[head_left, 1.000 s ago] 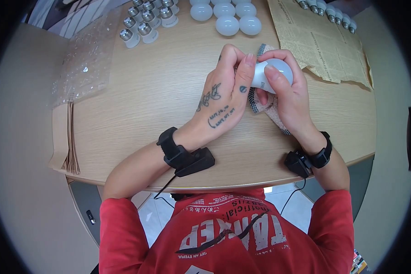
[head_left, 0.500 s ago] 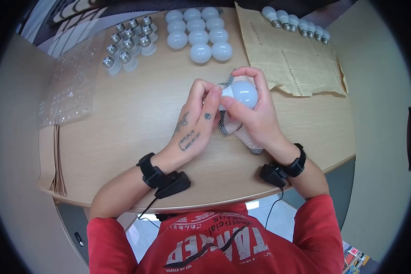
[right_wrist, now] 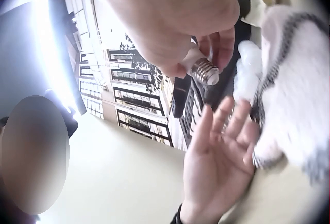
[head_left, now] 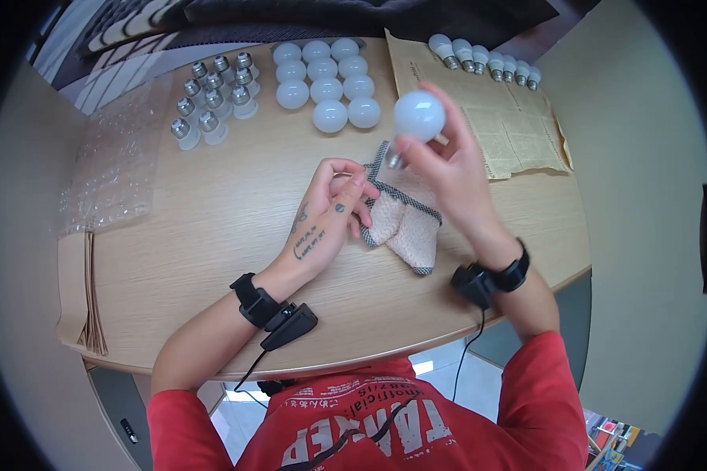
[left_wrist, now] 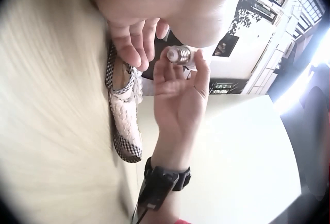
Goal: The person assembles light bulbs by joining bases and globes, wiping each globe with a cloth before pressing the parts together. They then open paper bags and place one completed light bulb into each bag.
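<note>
My right hand [head_left: 459, 180] holds a white light bulb [head_left: 419, 115] between thumb and fingers, raised above the table. Its metal screw base [right_wrist: 204, 71] points down and toward my left hand in the head view, and it also shows in the left wrist view. My left hand [head_left: 326, 216] is empty, its fingers loosely bent at the left edge of a pale pink cloth [head_left: 416, 235] with black-and-white checked trim. The cloth lies rumpled on the table beneath the right hand.
Behind the hands stand rows of white bulb domes [head_left: 326, 90]. Left of them are several screw-base housings [head_left: 214, 98]. Finished-looking bulbs [head_left: 479, 56] line brown printed paper [head_left: 518, 133] at right. Bubble wrap [head_left: 106, 165] and folded brown paper [head_left: 75, 290] lie at left.
The left hand has let go of the bulb's base. My right hand has carried the bulb up and away from it, uncovering more of the cloth. The head view has also shifted.
</note>
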The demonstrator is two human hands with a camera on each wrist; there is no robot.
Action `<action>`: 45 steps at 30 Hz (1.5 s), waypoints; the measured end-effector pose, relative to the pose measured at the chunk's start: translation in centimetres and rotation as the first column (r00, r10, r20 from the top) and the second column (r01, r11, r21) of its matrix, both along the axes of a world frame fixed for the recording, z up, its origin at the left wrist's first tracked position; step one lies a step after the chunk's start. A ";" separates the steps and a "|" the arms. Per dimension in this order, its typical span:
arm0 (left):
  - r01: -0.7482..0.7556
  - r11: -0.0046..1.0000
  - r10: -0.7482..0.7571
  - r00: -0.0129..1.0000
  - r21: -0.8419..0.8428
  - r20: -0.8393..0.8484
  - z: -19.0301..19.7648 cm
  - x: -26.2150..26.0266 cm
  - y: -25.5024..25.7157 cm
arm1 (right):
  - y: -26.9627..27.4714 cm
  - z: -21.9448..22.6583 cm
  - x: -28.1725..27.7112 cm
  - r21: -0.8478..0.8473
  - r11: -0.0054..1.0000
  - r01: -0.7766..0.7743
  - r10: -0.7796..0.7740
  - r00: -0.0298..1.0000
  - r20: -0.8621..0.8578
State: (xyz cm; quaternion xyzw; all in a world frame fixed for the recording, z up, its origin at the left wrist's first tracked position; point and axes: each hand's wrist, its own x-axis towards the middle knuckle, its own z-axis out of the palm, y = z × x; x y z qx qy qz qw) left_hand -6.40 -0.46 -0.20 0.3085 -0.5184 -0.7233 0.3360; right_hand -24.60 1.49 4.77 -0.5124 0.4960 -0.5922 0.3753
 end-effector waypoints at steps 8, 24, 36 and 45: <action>0.046 0.998 -0.044 0.998 -0.031 0.048 0.1 0.3 -0.1 | -10.8 -1.6 -12.7 -0.009 0.951 0.310 -0.249 0.747 -0.617; 0.108 0.990 -0.096 0.987 -0.095 0.131 0.0 0.4 -0.2 | -19.0 -2.9 -12.8 -0.032 0.817 0.576 -0.103 0.091 -0.991; 0.098 0.990 -0.083 0.987 -0.103 0.139 -0.2 0.3 -0.2 | -20.8 -3.8 -13.8 -0.057 0.809 0.586 -0.098 0.039 -0.994; 0.094 0.990 -0.080 0.988 -0.106 0.131 -0.1 0.4 -0.2 | -19.4 -2.6 -13.8 -0.115 0.802 0.586 -0.160 0.025 -0.987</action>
